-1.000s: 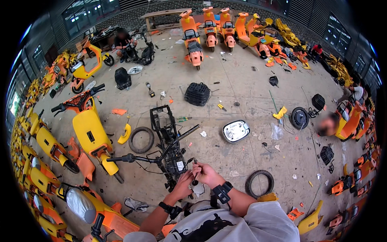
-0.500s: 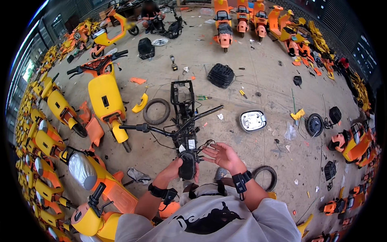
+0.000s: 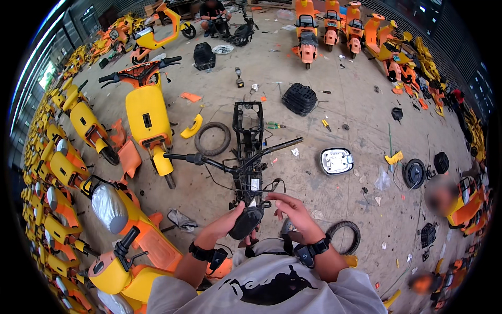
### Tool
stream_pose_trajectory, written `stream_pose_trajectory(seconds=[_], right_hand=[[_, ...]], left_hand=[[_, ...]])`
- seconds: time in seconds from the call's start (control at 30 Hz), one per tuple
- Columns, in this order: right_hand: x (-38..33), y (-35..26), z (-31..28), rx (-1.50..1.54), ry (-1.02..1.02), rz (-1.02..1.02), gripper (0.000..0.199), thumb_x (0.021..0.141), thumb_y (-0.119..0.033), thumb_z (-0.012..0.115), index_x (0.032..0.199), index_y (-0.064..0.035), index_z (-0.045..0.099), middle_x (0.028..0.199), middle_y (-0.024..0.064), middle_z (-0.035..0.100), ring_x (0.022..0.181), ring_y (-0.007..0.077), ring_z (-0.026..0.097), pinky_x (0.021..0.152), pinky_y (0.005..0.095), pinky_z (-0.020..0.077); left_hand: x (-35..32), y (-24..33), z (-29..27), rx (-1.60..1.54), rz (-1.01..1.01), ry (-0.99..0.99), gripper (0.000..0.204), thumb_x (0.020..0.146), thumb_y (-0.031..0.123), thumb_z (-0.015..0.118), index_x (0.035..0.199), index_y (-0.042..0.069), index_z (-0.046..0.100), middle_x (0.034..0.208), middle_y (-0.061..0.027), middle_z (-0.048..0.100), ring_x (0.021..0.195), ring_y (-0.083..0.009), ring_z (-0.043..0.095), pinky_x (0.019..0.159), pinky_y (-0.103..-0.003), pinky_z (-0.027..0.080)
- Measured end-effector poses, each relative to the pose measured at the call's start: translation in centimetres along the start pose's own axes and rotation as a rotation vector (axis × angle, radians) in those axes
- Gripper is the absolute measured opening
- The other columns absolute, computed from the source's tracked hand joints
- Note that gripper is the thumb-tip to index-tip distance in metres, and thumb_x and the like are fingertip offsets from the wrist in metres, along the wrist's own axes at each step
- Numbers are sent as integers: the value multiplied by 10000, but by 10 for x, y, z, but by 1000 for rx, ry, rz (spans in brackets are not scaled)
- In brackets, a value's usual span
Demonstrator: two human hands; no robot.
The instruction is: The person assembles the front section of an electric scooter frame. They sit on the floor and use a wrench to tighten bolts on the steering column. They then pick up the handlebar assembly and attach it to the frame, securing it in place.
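Note:
A stripped black scooter frame [image 3: 247, 157] lies on the floor in front of me, its handlebar spread across it. At its near end is a black, smooth, rounded part [image 3: 246, 223], which could be a seat or a cover. My left hand [image 3: 228, 222] is closed on this part, thumb along its left side and fingertips showing below it. Just to the right, my right hand [image 3: 294, 210] has bent fingers spread apart, reaching towards the part's right edge. Thin black cables [image 3: 276, 185] stick out beside its fingertips; whether they touch cannot be told.
Yellow scooters [image 3: 148, 118] crowd the left side. Tyres [image 3: 213, 138], a white-rimmed oval part [image 3: 336, 160], a black ribbed box [image 3: 299, 99] and pliers [image 3: 275, 125] lie around. Far back, a person [image 3: 213, 15] sits beside another frame.
My right hand has moved slightly in towards the black part, and its outstretched fingers have bent. The black part has tilted to the right in my left hand. The whole view has shifted.

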State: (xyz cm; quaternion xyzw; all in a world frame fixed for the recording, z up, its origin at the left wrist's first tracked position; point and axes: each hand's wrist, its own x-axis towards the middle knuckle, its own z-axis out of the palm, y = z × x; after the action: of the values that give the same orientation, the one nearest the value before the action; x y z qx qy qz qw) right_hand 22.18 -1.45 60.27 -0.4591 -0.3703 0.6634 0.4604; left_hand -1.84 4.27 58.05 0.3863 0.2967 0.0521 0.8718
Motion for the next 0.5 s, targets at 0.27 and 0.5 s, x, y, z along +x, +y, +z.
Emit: stream_pose_trajectory(seconds=[0.27, 0.5], right_hand=[[13, 29, 7, -86, -103, 15, 341, 908, -218, 602, 1146, 26, 584, 818, 27, 614, 650, 80, 559, 606, 233, 473], [16, 41, 0, 105, 126, 153, 273, 908, -231, 596, 1037, 6, 635, 791, 11, 614, 632, 89, 554, 628, 232, 469]], left_hand=[[-10, -3, 10, -50, -24, 11, 785, 906, 650, 132, 1180, 16, 504, 945, -168, 652, 728, -266, 679, 635, -324, 569], [-35, -21, -18, 144, 92, 259, 512, 977, 408, 388, 1201, -39, 499, 969, -149, 651, 829, -239, 672, 757, -319, 547]])
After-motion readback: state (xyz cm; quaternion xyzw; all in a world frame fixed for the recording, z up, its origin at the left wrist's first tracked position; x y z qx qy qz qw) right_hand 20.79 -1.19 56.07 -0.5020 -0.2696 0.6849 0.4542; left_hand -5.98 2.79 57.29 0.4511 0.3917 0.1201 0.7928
